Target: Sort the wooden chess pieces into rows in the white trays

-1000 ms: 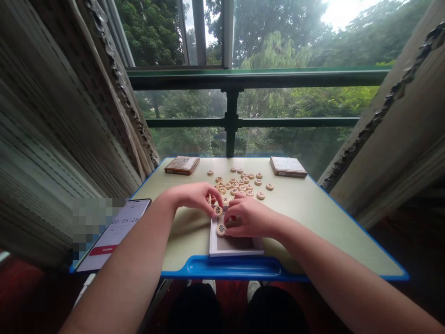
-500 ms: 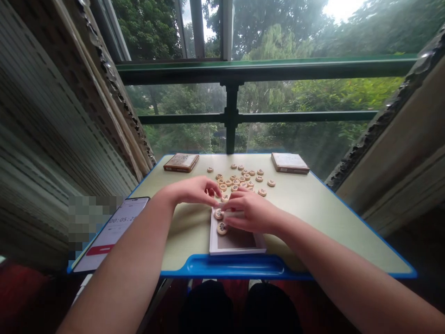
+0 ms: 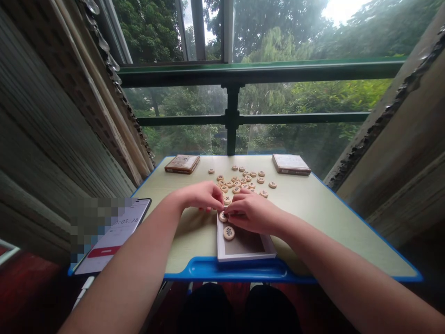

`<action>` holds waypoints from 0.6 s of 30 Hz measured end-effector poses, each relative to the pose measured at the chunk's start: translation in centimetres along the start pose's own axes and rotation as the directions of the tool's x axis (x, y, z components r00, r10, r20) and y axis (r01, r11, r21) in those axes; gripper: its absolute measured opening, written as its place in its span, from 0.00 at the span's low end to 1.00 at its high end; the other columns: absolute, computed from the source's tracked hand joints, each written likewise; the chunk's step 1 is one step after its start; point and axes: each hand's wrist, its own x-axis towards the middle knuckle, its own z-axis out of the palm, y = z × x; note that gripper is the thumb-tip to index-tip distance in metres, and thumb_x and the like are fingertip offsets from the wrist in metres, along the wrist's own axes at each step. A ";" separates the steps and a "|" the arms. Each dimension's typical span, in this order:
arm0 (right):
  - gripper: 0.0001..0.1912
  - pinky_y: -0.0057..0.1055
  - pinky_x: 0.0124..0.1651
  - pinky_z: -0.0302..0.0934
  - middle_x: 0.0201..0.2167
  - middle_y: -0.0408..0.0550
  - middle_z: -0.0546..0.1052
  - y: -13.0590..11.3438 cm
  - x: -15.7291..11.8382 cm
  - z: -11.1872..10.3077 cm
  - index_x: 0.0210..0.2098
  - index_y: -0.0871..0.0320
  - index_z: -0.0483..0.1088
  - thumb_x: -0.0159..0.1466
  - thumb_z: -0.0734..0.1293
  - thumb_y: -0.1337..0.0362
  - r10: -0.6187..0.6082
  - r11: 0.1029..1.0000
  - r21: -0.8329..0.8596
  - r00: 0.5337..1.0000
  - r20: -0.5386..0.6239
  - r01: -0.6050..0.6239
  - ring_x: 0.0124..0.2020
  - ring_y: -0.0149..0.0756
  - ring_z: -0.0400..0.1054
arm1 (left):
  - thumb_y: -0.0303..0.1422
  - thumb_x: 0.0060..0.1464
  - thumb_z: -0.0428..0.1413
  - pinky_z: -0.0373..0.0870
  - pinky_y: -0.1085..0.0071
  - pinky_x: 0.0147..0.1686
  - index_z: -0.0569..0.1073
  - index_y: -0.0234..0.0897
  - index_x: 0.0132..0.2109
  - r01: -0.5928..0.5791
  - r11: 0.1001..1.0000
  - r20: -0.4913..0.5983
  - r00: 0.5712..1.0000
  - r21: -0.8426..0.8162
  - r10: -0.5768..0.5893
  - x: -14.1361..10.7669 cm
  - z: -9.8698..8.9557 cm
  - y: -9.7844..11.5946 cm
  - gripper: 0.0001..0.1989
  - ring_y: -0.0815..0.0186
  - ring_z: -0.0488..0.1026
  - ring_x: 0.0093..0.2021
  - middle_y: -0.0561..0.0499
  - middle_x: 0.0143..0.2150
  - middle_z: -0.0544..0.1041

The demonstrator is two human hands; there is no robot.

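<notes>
A shallow white box lies near the table's front edge, with a round wooden piece in its left part. Another round piece sits at the box's far left corner, touched by the fingertips of my right hand. My left hand is at that same corner, its thumb and index finger closed together; anything between them is too small to make out. My right hand's fingers are bent over the box and partly hide its far side. Beyond my hands, several marked wooden pieces lie loose on the table.
Flat boxes stand at the back left and back right of the table. A phone showing a timer lies at the left edge. A blue tray lip runs along the front.
The white box has shifted slightly right and its near end has turned. My left hand has moved right and its fingers have closed up. The right hand has moved a little right.
</notes>
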 end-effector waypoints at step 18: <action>0.05 0.31 0.37 0.56 0.27 0.48 0.73 -0.2 0.1 0.2 0.32 0.58 0.75 0.58 0.67 0.66 -0.001 1.000 -0.016 0.998 -0.060 0.000 0.31 0.34 0.61 | 0.35 0.40 0.58 0.56 0.77 0.17 0.74 0.32 0.33 -0.050 0.993 0.052 0.997 -0.107 0.055 0.6 -0.3 -1.2 0.11 0.72 0.63 0.20 0.54 0.20 0.69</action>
